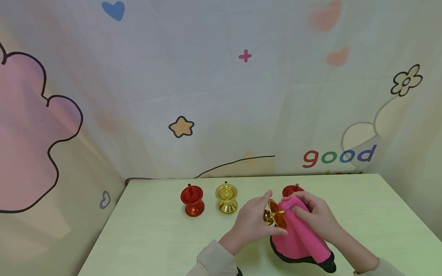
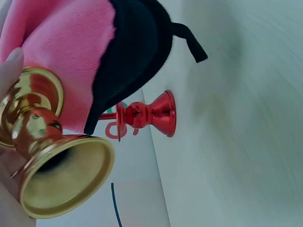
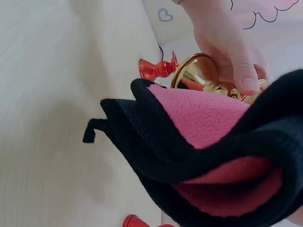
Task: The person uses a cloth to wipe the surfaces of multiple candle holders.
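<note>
At the head view's lower centre stand a red holder and a gold holder, then, right of centre, the left hand grips a tilted gold holder beside a cloth that the right hand pinches.

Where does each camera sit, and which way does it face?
Head: worn on the head, facing forward and down across the table; left hand, right hand and sleeves show.
Left wrist: worn there, facing the gold holder; left hand partly at left edge.
Right wrist: worn there, facing the pink cloth; left hand beyond, some skin at lower right.
Shared: both wrist views show the gold holder and pink cloth.
</note>
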`<move>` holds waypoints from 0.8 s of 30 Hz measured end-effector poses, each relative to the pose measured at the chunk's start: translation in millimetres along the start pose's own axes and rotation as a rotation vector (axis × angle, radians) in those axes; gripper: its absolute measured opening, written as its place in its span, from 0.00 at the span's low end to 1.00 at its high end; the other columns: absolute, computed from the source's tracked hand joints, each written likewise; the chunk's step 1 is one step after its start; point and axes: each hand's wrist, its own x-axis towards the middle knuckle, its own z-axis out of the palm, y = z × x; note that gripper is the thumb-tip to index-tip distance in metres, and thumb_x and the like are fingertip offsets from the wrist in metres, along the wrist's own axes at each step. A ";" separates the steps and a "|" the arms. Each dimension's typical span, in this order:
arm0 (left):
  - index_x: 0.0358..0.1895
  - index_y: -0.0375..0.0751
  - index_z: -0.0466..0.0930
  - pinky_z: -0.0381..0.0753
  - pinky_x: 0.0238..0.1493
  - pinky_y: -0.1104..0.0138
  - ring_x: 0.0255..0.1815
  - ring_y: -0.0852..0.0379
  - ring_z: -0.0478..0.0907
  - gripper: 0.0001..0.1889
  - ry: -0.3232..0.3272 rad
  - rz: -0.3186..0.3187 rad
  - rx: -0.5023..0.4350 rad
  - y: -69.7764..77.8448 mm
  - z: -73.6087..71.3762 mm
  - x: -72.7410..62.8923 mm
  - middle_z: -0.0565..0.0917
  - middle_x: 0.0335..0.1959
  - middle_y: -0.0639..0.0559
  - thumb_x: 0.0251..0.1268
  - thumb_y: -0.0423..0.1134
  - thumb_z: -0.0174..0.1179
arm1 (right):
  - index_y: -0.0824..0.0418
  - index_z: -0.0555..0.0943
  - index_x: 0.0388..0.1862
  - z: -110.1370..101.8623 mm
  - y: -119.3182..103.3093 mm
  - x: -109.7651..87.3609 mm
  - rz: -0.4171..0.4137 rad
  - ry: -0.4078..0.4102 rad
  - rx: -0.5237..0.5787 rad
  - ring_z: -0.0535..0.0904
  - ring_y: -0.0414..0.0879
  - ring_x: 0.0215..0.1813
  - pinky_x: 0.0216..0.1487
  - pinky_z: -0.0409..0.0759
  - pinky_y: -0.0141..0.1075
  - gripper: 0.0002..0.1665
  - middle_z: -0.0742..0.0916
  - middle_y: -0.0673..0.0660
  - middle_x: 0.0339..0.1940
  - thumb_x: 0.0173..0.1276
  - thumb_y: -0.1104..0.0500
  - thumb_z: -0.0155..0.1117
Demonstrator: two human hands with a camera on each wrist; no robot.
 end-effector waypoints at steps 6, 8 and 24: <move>0.65 0.46 0.57 0.74 0.46 0.74 0.48 0.64 0.74 0.49 -0.056 0.006 -0.037 -1.6 -4.5 -0.6 0.74 0.55 0.61 0.37 0.68 0.60 | 0.69 0.72 0.50 -6.1 -2.1 -3.0 0.018 -0.062 0.084 0.78 0.37 0.32 0.30 0.80 0.33 0.18 0.81 0.38 0.36 0.63 0.61 0.56; 0.64 0.46 0.59 0.74 0.45 0.75 0.47 0.65 0.75 0.48 -0.056 0.017 -0.032 -1.5 -6.2 -2.0 0.75 0.54 0.60 0.37 0.67 0.61 | 0.68 0.72 0.51 -10.5 -4.6 -3.2 0.026 -0.100 0.084 0.78 0.37 0.34 0.31 0.80 0.33 0.19 0.82 0.38 0.37 0.62 0.60 0.56; 0.63 0.43 0.60 0.69 0.24 0.80 0.31 0.67 0.76 0.50 -0.011 0.041 0.194 14.0 -16.5 -4.9 0.82 0.40 0.58 0.35 0.67 0.63 | 0.55 0.76 0.40 -7.5 -34.0 -2.4 -0.310 0.010 -0.434 0.76 0.39 0.35 0.29 0.78 0.27 0.19 0.83 0.49 0.34 0.47 0.60 0.70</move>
